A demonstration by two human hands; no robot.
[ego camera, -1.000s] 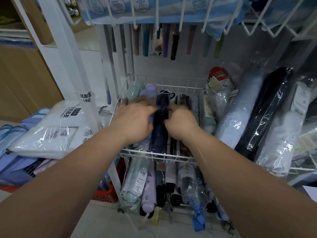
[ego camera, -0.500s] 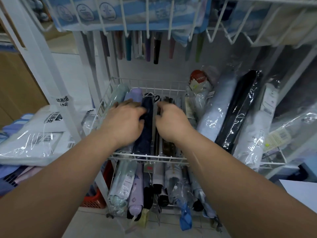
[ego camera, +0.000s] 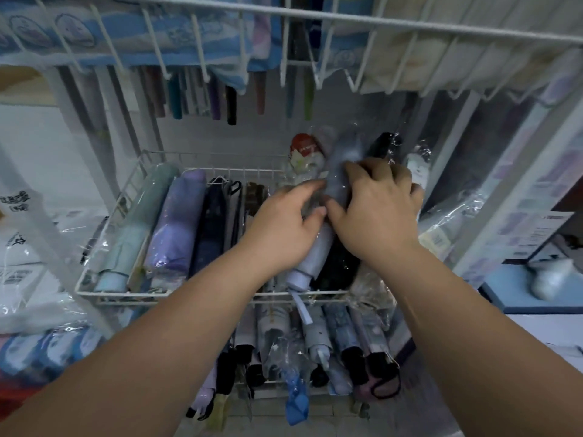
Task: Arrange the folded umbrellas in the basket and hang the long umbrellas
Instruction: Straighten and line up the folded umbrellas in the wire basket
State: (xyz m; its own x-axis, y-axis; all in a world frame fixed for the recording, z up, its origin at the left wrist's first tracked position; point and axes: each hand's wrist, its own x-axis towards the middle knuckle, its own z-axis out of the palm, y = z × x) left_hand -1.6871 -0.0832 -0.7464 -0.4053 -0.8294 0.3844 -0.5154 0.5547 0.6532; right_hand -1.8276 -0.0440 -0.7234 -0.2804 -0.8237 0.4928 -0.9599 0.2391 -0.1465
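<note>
A white wire basket (ego camera: 104,291) holds several folded umbrellas side by side: a pale green one (ego camera: 138,225), a lilac one (ego camera: 176,228), a navy one (ego camera: 211,228). Further right lies a pale blue folded umbrella (ego camera: 310,263) in clear wrap, with a black one (ego camera: 339,266) beside it. My left hand (ego camera: 284,228) rests on the pale blue umbrella from the left. From the right, my right hand (ego camera: 375,212) curls its fingers over the upper part of that same umbrella. Long umbrellas hang behind, their handles (ego camera: 232,105) showing under the upper rack.
An upper wire rack (ego camera: 347,23) carries packaged fabric goods overhead. Below the basket, a lower shelf holds more folded umbrellas (ego camera: 315,351). White packaged items (ego camera: 19,247) are stacked at the left. A blue surface (ego camera: 504,294) lies at the right.
Both hands have moved right, from the navy umbrella in the basket's middle to the pale blue one at its right side. The camera has shifted right and closer.
</note>
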